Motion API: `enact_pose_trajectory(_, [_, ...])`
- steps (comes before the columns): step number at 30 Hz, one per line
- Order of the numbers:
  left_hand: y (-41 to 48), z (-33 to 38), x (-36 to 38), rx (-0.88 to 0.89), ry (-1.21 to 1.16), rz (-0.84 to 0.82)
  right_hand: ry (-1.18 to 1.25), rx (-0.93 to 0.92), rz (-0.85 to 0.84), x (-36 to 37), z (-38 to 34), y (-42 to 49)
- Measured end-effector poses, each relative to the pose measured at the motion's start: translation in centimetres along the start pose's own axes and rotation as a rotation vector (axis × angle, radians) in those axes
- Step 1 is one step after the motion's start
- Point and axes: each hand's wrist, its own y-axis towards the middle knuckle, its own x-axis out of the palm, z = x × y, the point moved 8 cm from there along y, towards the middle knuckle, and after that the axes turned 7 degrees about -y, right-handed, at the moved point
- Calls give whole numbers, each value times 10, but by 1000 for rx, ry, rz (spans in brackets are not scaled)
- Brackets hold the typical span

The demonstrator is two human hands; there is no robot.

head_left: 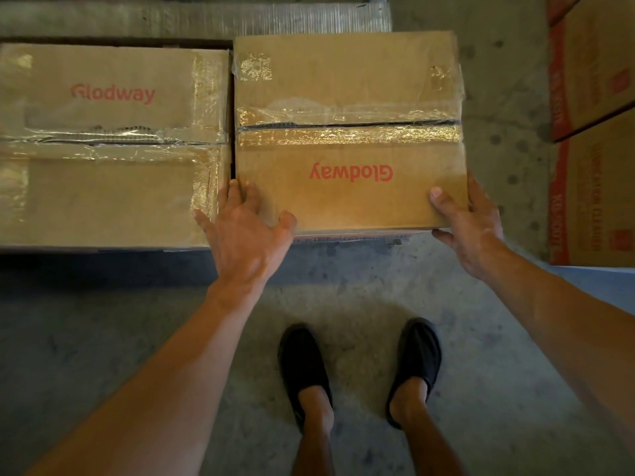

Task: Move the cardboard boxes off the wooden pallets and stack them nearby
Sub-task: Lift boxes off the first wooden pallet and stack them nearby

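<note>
Right box [347, 97]: beside left box [103, 183].
Left hand [245, 235]: spread on its near-left corner.
Right hand [470, 228]: gripping near-right corner.

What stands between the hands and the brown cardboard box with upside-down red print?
Nothing visible: the left hand rests on the brown cardboard box at its near left corner, the right hand grips its near right corner. A second taped box sits close left of it.

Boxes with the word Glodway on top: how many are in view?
2. The left box fills the left of the view. The right box sits close beside it, with the left hand and the right hand at its near corners. Others may be hidden underneath.
</note>
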Motion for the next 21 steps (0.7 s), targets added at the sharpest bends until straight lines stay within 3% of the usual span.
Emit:
enact_pose_trajectory(10, [-13,2,3,34,62,-37,-23,23,35,-3,9,-3])
enact_pose_trajectory(14, [-13,9,1,51,51,-38,-212,-53,44,-8,-5,-8])
enact_pose_trajectory(18, [-9,55,-5,160,-145,-98,-384,-55,239,-44,-24,-12])
enact_pose_trajectory(21, [2,117,-16,352,-186,-154,-411,-28,398,-90,-37,-18])
